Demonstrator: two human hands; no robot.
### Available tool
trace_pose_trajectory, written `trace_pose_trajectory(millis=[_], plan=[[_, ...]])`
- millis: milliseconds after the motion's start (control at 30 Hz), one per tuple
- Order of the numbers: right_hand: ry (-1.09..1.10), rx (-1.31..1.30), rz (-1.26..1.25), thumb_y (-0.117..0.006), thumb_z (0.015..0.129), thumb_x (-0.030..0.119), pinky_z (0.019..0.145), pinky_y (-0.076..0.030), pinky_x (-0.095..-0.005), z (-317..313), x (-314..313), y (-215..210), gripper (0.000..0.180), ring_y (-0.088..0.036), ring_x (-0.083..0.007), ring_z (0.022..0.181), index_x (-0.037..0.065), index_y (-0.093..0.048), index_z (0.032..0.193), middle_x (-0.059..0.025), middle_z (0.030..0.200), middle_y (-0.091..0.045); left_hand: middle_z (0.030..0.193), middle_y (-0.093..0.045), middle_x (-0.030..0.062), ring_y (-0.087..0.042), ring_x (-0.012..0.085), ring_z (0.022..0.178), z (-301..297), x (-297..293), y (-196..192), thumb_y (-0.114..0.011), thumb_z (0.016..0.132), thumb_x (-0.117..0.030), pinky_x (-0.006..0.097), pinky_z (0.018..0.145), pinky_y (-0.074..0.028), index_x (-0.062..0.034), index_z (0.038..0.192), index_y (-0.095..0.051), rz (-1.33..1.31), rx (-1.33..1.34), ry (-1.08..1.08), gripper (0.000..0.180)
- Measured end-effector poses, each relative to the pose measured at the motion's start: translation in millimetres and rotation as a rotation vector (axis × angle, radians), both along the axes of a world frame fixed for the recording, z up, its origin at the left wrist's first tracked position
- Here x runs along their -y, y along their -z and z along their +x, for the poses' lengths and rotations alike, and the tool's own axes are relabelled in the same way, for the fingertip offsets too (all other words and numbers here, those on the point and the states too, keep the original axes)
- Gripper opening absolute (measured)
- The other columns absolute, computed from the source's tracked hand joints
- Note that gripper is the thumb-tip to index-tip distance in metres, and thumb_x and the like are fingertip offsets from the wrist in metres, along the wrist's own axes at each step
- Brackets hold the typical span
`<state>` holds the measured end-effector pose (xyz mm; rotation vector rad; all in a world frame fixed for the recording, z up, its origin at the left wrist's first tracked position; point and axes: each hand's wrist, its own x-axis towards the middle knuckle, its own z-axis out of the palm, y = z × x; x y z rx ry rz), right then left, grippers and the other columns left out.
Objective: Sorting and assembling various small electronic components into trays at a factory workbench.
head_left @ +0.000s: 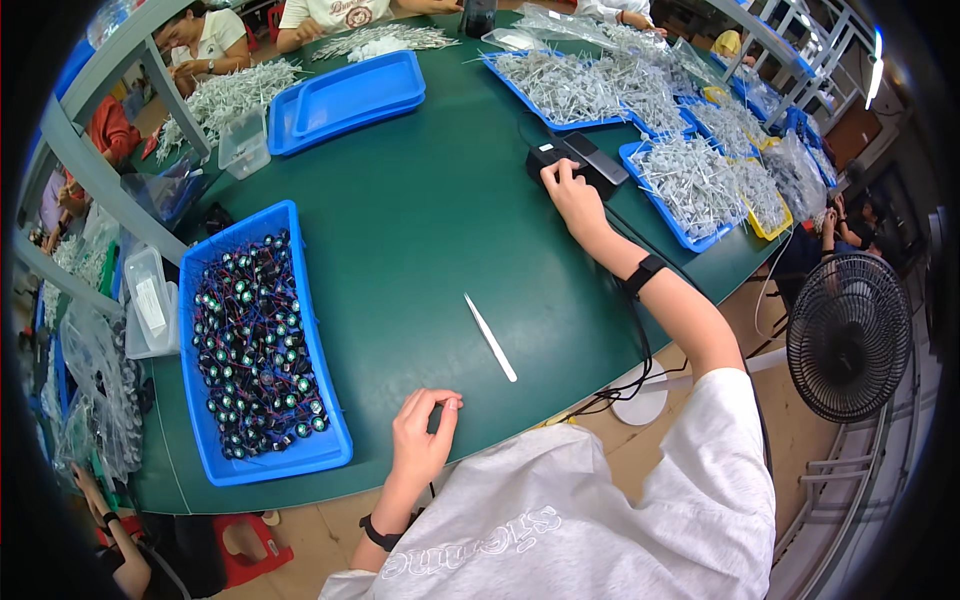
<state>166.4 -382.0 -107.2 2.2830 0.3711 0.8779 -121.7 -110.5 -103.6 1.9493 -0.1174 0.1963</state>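
My right hand (578, 203) reaches far over the green table, its bent fingertips at the near side of a small black box (541, 157). A flat grey slab like a phone or power bank (596, 158) lies against that box, with black cables running from there toward the near edge. Near the table's front edge, my left hand (422, 436) is loosely curled, and I see nothing in it. White tweezers (490, 337) lie on the table between my hands. Left of my left hand stands a blue tray (335, 440) full of small round black parts with thin wires.
Blue trays (690, 243) heaped with white wired pieces line the far right. Stacked blue trays (345, 97) and a clear box (244, 143) sit at the far left. Grey metal posts (120, 195) rise on the left. A black fan (849, 337) stands right; other people sit around.
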Motion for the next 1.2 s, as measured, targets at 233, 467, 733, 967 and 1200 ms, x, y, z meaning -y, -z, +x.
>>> trace_pose_trajectory(millis=[233,467,733,967,1200], plan=[[0.140,-0.201,0.181,-0.065,0.076,0.015,0.057,-0.054,-0.0243,7.1,-17.6,-9.4,0.051,-0.064,-0.0178,0.072,0.004,-0.040,0.119,-0.0215,0.117,-0.045,0.077,-0.063,0.0095,-0.060,0.0246,0.073,2.7,2.5,-1.1,-0.057,0.084,-0.005,0.032,0.068,-0.046,-0.0016,0.083,-0.060,0.007,0.011,0.009,0.004],[-0.032,-0.937,0.884,-0.064,0.080,0.022,0.089,-0.045,-0.0414,-142.0,-48.9,-103.5,0.059,-0.053,-0.0366,0.107,0.003,-0.037,0.129,-0.0253,0.122,-0.047,0.077,-0.063,0.0094,-0.059,0.0248,0.073,-0.1,0.0,0.6,-0.057,0.083,-0.004,0.032,0.068,-0.046,-0.0015,0.083,-0.060,0.018,-0.006,-0.011,0.004],[-0.561,-1.939,1.168,-0.060,0.088,0.024,0.092,-0.043,-0.0340,-266.9,-1.1,-81.6,0.052,-0.055,-0.0271,0.107,-0.003,-0.042,0.129,-0.0167,0.124,-0.052,0.076,-0.063,0.0088,-0.058,0.0249,0.072,1.2,2.8,-1.3,-0.058,0.082,-0.004,0.032,0.068,-0.045,-0.0016,0.081,-0.060,0.055,-0.002,0.011,0.003],[-1.971,-1.728,1.272,-0.061,0.088,0.018,0.081,-0.048,-0.0456,-309.1,88.9,-72.2,0.037,-0.058,-0.0309,0.088,-0.009,-0.056,0.112,-0.0227,0.096,-0.061,0.074,-0.063,0.0096,-0.058,0.0226,0.069,8.5,4.3,-6.2,-0.057,0.082,-0.002,0.031,0.067,-0.044,0.0000,0.080,-0.059,0.135,0.085,0.074,0.003],[-2.459,-1.692,1.616,-0.033,0.099,0.030,0.055,-0.052,-0.0417,-294.1,55.6,-110.5,0.051,-0.058,-0.0295,0.053,-0.013,-0.060,0.093,-0.0217,0.066,-0.059,0.074,-0.063,0.0103,-0.059,0.0224,0.070,4.7,5.1,-2.3,-0.056,0.083,-0.002,0.031,0.067,-0.045,0.0010,0.081,-0.059,0.128,0.068,0.012,0.005]])
